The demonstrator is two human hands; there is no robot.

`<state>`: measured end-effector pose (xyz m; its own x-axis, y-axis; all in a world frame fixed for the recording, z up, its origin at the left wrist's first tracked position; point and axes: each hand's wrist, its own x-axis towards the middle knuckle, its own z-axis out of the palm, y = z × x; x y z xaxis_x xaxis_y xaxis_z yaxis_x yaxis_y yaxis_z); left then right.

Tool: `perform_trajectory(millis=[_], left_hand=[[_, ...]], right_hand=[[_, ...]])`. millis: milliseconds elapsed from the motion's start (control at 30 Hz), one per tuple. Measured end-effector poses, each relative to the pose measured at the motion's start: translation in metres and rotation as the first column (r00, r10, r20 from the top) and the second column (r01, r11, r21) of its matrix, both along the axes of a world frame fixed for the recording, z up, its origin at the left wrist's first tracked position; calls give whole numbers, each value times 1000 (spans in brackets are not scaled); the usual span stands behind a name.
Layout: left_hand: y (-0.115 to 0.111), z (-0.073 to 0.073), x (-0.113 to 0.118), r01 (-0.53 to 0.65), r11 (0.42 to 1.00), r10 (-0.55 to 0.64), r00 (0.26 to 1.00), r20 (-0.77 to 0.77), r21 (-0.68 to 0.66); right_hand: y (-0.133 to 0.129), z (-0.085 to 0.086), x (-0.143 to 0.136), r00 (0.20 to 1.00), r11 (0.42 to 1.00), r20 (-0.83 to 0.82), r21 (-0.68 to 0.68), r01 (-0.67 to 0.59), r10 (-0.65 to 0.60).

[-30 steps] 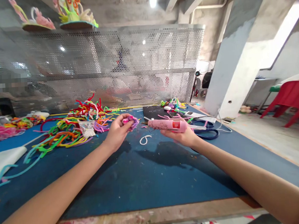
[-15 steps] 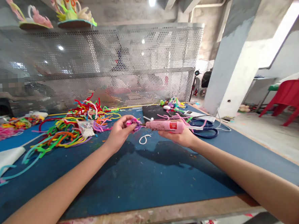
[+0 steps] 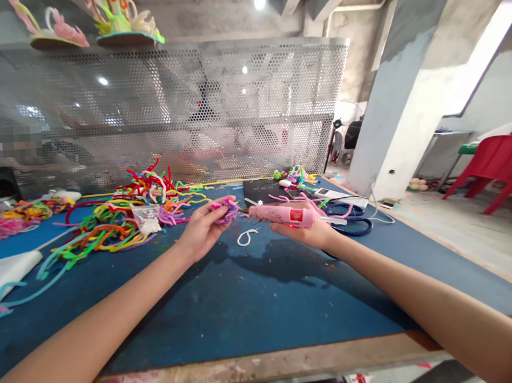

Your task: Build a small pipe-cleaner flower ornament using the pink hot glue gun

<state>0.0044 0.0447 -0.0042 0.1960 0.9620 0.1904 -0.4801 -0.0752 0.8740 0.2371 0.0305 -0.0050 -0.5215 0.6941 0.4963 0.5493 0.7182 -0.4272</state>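
Left hand [image 3: 206,229] is pinching the purple-and-pink bundle [image 3: 226,212] between thumb and fingers. Grip is closing right down on it; the bundle is hanging in the air above the blue mat [image 3: 246,313], roughly mid-view, off the table.

Right hand [image 3: 308,234] is wrapping round the pink glue gun [image 3: 281,215], which is lying about level, nozzle pointing left at the bundle. Grip is closing around the body (far-side fingers are hiding, so can't tell what they're doing at the trigger). Nozzle tip is sitting right at the bundle's edge; can't tell if it's touching. A pale translucent rod [image 3: 336,221] is sticking out of the gun's back end.

Below the gap between the hands, a white loop of cord [image 3: 246,237] is lying on the mat. Beyond the gun, pink stems [image 3: 302,200] are lying near a black flat box [image 3: 256,191]. To the right of the right hand, dark blue loops [image 3: 360,227] are resting on the mat. Left of the left hand, a tangled pile of coloured stems [image 3: 110,223] is spreading out, with a small clear bag [image 3: 147,220] of white bits sitting at its near edge.
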Motion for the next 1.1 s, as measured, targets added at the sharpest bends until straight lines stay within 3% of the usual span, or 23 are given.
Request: perform_trajectory(millis=[133, 233, 333, 433, 667, 1000, 1100], left_hand=[[6, 6, -7, 12, 999, -16, 997, 81, 51], [10, 8, -12, -51, 986, 50, 999, 9, 162], [12, 2, -14, -106, 961, 146, 979, -143, 257], [11, -4, -13, -102, 957, 166, 960, -224, 270], [0, -2, -3, -10, 991, 33, 983, -178, 131], [0, -2, 0, -18, 994, 31, 992, -123, 105], [0, -3, -1, -12, 994, 26, 992, -127, 108]], right_hand=[[8, -2, 6, 955, 981, 227, 94, 172, -190], [12, -4, 9, 949, 969, 192, 60, 241, -249], [11, -1, 7, 994, 997, -97, -63, 42, -48], [2, 2, 0, 950, 981, -300, -138, -138, 92], [-12, 4, -12, 925, 981, -379, -189, -46, -29], [-16, 5, -11, 917, 972, -397, -230, -57, -40], [-18, 6, -13, 937, 972, -349, -217, -91, 10]])
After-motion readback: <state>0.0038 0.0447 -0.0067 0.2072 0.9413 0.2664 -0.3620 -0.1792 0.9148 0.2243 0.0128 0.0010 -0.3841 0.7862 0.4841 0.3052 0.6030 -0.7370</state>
